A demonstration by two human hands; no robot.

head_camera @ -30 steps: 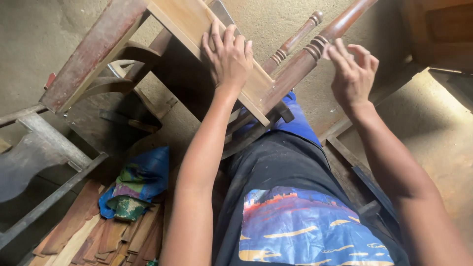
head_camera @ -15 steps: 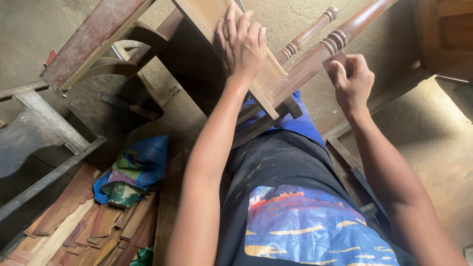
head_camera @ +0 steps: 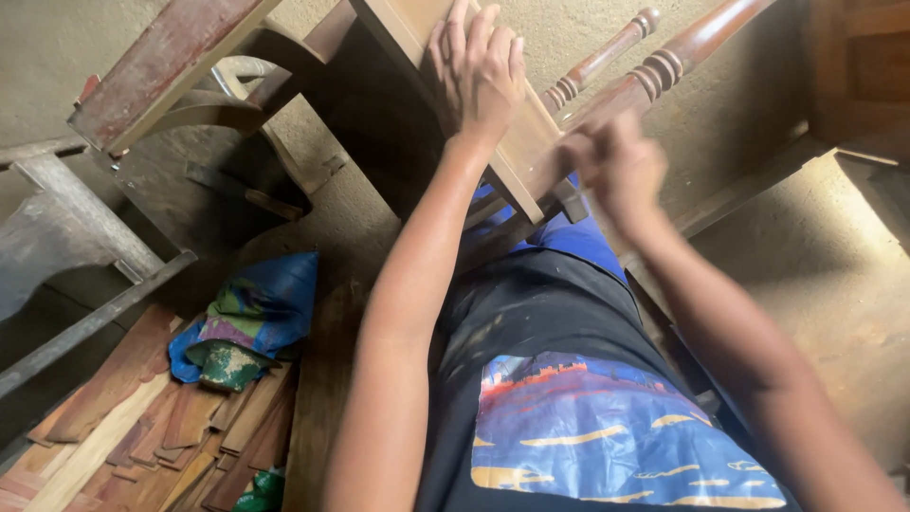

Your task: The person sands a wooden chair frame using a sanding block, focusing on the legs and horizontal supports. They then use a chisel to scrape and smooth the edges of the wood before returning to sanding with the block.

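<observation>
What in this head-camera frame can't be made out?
- Right hand: motion-blurred, so its grip and anything in it are unreadable.
- Pale wooden board: top end cut off by the frame edge.
- Left hand: palm lies flat on the board, hiding the wood beneath.

A dusty black shirt (head_camera: 540,313) is worn, printed at six o'clock with a blue, red and yellow picture (head_camera: 607,427). Both arms are bare; blue cloth (head_camera: 578,237) is seen at twelve o'clock.

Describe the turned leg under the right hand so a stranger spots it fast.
Start at the pale wooden panel under the left hand. The reddish turned leg runs up-right from its lower corner, past the blurred right hand. It is thicker than the slim spindle beside it.
</observation>
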